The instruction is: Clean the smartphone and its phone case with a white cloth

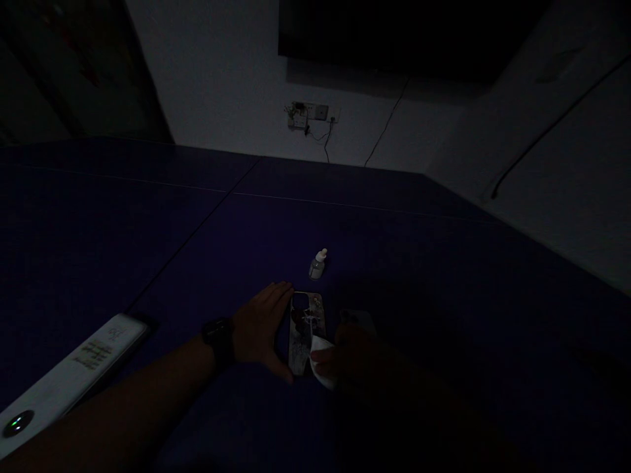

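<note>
On one surface (236, 249): phone case (298, 351), bottle (316, 268) behind it, phone (365, 320) to its right, long device (54, 394) far left.

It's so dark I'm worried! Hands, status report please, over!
Left hand open at phone case. Right hand holding white cloth at case's right side. Case lying flat. Dropper bottle upright beyond, seemingly not in the way.
</note>
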`<state>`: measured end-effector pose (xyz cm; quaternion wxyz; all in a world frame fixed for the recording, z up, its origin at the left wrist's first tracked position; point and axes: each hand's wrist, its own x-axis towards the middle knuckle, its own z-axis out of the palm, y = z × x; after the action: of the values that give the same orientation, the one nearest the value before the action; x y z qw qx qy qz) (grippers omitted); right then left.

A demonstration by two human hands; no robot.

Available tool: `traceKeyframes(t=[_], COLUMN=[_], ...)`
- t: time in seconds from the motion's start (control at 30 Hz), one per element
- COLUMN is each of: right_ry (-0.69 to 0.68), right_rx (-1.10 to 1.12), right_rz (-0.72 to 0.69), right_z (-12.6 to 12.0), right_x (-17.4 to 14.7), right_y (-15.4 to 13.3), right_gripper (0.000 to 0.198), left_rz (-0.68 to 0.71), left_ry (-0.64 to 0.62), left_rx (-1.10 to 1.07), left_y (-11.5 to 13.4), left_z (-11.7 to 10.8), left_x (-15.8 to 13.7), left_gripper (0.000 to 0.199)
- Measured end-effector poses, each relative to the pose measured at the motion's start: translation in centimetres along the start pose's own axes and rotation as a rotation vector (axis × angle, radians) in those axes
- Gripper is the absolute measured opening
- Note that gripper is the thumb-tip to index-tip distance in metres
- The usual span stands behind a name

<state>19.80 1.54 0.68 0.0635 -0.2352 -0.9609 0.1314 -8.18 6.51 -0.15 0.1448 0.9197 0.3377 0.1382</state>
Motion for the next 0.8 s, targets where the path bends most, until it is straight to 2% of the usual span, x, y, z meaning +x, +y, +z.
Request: traceKeyframes(t=[0.17, 0.37, 0.5, 0.63, 0.8], right_ry=[-0.002, -0.024, -0.029, -0.023, -0.006], right_rx=[-0.015, -0.069, -0.072, -0.075, -0.115], right_rz=[-0.065, -0.025, -0.069, -0.023, -0.027], right_z=[0.6, 0.1, 1.0, 1.5, 1.1], right_x=[0.9, 1.3, 1.2, 0.9, 1.6], right_y=[-0.2, -0.8, -0.5, 0.0, -1.2], right_gripper=[0.036, 0.026, 0.03, 0.025, 0.04], left_rz=[0.016, 0.04, 0.035, 0.018, 0.017], left_ry=[-0.002, 0.028, 0.032, 0.019, 0.008], left_rx=[0.009, 0.014, 0.016, 0.016, 0.016], left_y=[-0.1, -0.2, -0.1, 0.0, 0.2], left_z=[-0.2, 0.0, 0.1, 0.0, -0.3], left_x=[0.0, -0.1, -0.1, 0.0, 0.2], left_gripper=[0.148, 0.146, 0.145, 0.145, 0.148])
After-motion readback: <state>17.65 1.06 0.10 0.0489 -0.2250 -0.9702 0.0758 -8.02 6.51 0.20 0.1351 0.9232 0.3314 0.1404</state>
